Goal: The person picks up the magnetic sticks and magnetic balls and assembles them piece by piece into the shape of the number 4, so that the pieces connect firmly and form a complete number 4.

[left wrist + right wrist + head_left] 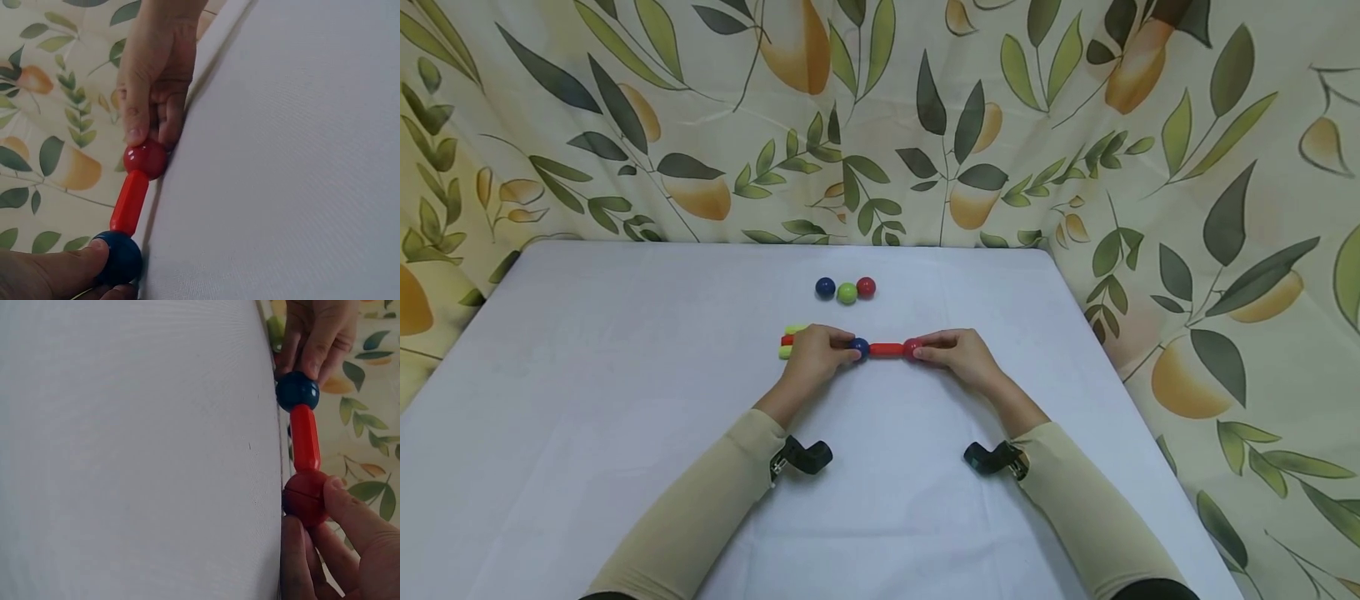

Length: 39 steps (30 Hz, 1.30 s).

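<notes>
Between the two hands a red rod (887,350) joins a blue ball (119,257) on the left to a red ball (306,499) on the right. My left hand (815,357) pinches the blue ball between thumb and fingers. With thumb and fingertips, my right hand (961,357) grips the red ball at the other end. The rod runs straight from ball to ball, close over the white tabletop. Part of each ball is hidden behind the fingertips in the head view.
Behind the hands, a blue ball (825,288), a green ball (847,293) and a red ball (866,287) stand close together. Several green and red rods (787,340) lie partly hidden behind the left hand. A leaf-patterned cloth (865,167) hangs beyond the white table (625,333).
</notes>
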Each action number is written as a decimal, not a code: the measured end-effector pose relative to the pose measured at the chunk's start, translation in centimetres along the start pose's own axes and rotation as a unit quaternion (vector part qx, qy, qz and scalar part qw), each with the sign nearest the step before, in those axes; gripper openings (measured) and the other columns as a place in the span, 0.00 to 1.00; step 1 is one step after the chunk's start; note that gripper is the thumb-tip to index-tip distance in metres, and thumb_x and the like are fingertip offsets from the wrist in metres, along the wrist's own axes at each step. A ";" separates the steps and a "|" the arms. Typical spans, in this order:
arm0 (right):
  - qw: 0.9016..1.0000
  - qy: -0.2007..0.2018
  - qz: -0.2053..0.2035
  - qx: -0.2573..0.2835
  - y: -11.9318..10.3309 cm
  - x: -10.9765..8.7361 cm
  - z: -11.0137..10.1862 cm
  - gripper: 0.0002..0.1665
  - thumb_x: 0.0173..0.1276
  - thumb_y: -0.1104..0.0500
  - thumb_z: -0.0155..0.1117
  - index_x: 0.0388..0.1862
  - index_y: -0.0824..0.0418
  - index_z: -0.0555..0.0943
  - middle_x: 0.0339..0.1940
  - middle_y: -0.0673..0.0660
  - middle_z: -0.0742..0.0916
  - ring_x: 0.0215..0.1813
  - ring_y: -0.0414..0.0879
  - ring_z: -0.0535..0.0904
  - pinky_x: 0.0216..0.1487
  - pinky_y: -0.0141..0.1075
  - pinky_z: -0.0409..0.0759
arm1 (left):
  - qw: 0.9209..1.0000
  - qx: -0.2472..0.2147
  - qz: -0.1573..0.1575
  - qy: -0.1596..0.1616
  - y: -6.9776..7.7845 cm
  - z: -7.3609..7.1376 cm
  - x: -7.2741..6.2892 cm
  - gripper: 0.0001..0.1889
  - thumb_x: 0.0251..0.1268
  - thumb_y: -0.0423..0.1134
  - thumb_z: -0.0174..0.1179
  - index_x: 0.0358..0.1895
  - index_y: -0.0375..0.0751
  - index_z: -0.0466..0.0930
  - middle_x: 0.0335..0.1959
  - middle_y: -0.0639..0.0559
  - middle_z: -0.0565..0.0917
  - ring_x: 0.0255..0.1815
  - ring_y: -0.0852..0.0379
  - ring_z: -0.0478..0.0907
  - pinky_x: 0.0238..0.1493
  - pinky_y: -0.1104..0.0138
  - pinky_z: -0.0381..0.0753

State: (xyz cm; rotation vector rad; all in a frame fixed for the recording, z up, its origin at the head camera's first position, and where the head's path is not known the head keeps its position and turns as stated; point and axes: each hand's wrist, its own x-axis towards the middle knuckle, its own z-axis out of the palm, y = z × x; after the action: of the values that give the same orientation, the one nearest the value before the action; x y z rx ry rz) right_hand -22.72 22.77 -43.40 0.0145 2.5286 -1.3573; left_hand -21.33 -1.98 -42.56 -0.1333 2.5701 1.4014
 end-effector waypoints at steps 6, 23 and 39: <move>1.000 -0.002 -0.010 0.004 0.1 0.0 0.0 0.23 0.61 0.49 0.73 0.52 0.59 0.86 0.50 0.56 0.88 0.55 0.47 0.75 0.50 0.33 0.75 | 1.000 0.012 -0.001 -0.002 0.1 -0.2 -0.3 0.18 0.59 0.37 0.71 0.53 0.41 0.85 0.51 0.46 0.85 0.57 0.50 0.77 0.56 0.63 0.80; 1.000 -0.005 0.002 0.013 0.3 0.0 0.0 0.24 0.61 0.47 0.73 0.53 0.58 0.86 0.51 0.55 0.88 0.57 0.47 0.76 0.52 0.34 0.74 | 0.992 0.117 0.033 0.011 -1.4 -8.6 3.2 0.16 0.66 0.41 0.65 0.54 0.39 0.84 0.52 0.44 0.85 0.61 0.46 0.74 0.64 0.56 0.74; 1.000 0.001 0.007 0.019 0.1 -0.1 0.2 0.24 0.61 0.48 0.74 0.52 0.58 0.86 0.51 0.56 0.88 0.57 0.48 0.76 0.51 0.32 0.75 | 0.973 0.220 0.068 -0.034 -2.8 -8.4 4.5 0.14 0.64 0.38 0.66 0.50 0.38 0.87 0.48 0.45 0.87 0.59 0.45 0.76 0.65 0.54 0.71</move>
State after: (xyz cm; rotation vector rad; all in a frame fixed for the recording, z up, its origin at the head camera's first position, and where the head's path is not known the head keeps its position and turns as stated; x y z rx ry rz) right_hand -22.58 22.67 -43.58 0.0396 2.4998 -1.4004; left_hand -26.34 -10.52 -41.46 0.1596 2.7988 0.8206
